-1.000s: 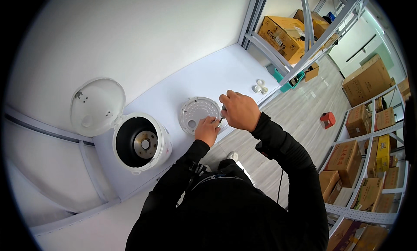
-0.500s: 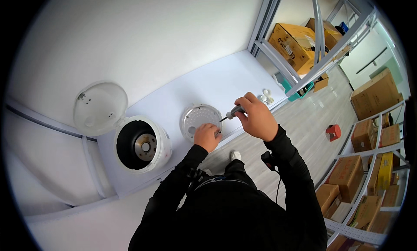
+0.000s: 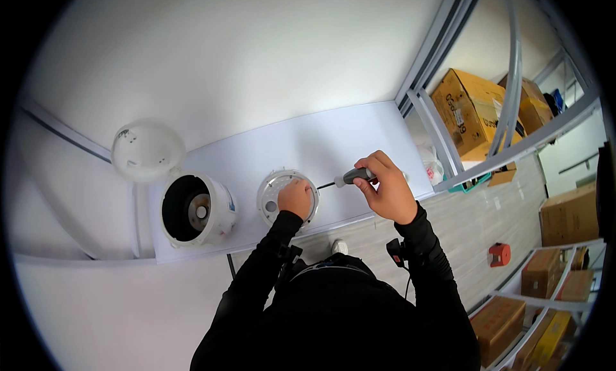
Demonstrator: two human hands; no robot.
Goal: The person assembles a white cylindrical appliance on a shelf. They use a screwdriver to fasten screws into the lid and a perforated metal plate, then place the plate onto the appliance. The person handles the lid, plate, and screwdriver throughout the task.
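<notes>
My right hand (image 3: 388,191) is closed around the grey handle of a screwdriver (image 3: 357,175), its thin shaft pointing left toward the rim of a round perforated plate (image 3: 269,193). This plate has a light ring around it and lies on the white table. Over its right half is my left hand (image 3: 294,199), fingers curled; whatever they hold, if anything, is hidden. To the left stands a white rice cooker body (image 3: 224,210), tilted in view, with a dark inside and a round metal heating plate (image 3: 199,212). Its white lid (image 3: 147,150) hangs open behind it.
The white table (image 3: 359,130) runs along a pale wall. Grey frame posts (image 3: 436,124) rise at its right end, with a clear plastic bag (image 3: 431,166) beside them. Cardboard boxes (image 3: 471,108) sit beyond, and a red stool (image 3: 499,254) stands on the floor near box-laden shelves.
The view has shifted, so the boxes at right sit lower. My left hand has moved farther over the plate and curled; the screwdriver is turned flatter, its tip nearer the plate's rim.
</notes>
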